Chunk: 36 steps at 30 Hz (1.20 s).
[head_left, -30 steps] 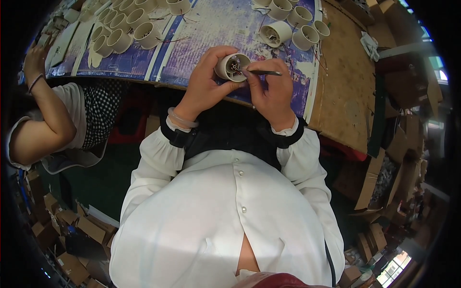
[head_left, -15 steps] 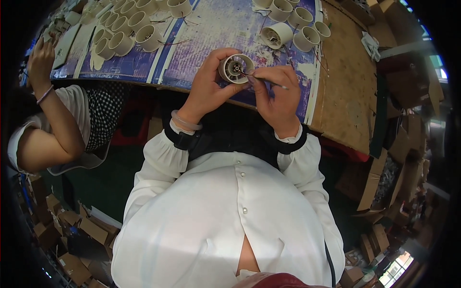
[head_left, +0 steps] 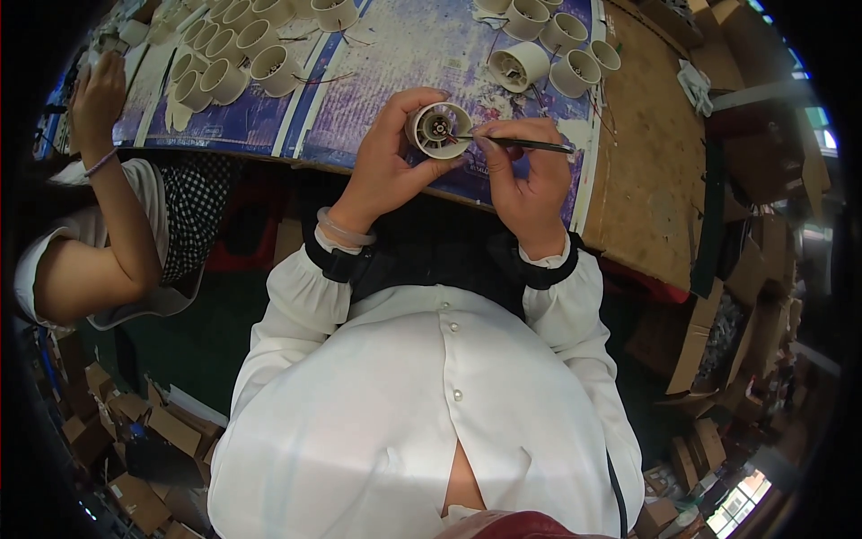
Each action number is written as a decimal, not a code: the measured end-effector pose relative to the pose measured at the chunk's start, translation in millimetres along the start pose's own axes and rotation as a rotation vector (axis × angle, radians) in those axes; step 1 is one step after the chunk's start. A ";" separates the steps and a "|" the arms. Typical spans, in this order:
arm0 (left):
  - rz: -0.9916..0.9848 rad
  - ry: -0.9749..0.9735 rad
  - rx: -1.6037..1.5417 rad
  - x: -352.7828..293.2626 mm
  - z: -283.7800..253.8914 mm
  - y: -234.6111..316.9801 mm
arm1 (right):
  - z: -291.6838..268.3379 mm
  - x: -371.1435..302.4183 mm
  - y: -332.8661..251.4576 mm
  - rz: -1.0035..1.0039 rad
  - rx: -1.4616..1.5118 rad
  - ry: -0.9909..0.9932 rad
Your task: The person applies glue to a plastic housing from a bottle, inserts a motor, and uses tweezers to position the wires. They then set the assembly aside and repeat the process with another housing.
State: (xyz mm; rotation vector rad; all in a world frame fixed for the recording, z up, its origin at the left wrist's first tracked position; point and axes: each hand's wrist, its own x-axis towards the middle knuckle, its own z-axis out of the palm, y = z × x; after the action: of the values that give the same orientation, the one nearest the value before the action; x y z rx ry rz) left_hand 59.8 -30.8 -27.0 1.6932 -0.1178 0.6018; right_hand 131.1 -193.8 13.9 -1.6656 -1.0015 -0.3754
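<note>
My left hand point(head_left: 393, 162) is closed round a white cylindrical housing point(head_left: 415, 135), its open end turned up toward me. Inside it sits a round dark part, like a small motor, with spoke-like ribs about it. Between the fingertips of my right hand point(head_left: 530, 184) is a slim dark tweezers-like tool point(head_left: 530, 144). Its thin pale tip reaches over the rim into the housing; whether it touches the part inside cannot be made out. Both hands are just above the table's near edge.
Many similar white housings point(head_left: 224, 81) stand at the far left, some trailing red and dark wires. Several more are at the far right, one tipped over point(head_left: 519, 67). A brown board point(head_left: 646, 180) covers the table's right end. A co-worker's arm point(head_left: 121, 216) is at left.
The tool in my right hand has swung from slanting down to nearly level, and that hand has shifted slightly right. The housing tilts a little differently. The co-worker's hand has moved right.
</note>
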 end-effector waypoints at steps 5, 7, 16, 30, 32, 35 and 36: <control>-0.009 -0.008 -0.062 -0.4 0.7 0.3 | 3.3 -0.2 2.4 -0.006 -0.002 0.003; -0.013 -0.017 -0.067 -0.4 0.3 0.8 | 4.4 -0.4 2.5 -0.012 0.007 0.011; 0.026 -0.018 0.003 -1.5 -1.0 -3.5 | 4.5 -3.1 8.3 -0.133 -0.078 -0.037; -0.019 -0.009 -0.129 -1.9 2.2 3.4 | -30.1 -14.9 -3.6 0.266 0.341 0.188; -0.016 -0.021 -0.150 -1.2 1.2 4.6 | -35.3 -18.8 -4.8 0.350 0.372 0.169; -0.032 -0.005 -0.180 -1.1 3.9 7.9 | -35.5 -28.8 -2.0 0.339 0.037 -0.130; -0.043 0.005 -0.193 -1.9 4.3 8.9 | -34.0 -28.3 -3.2 0.339 0.037 -0.129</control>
State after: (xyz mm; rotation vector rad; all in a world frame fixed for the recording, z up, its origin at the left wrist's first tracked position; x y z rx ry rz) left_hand 56.0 -37.3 -20.3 1.5038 -0.1315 0.5448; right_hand 120.1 -236.3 8.3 -1.8044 -0.7932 -0.0248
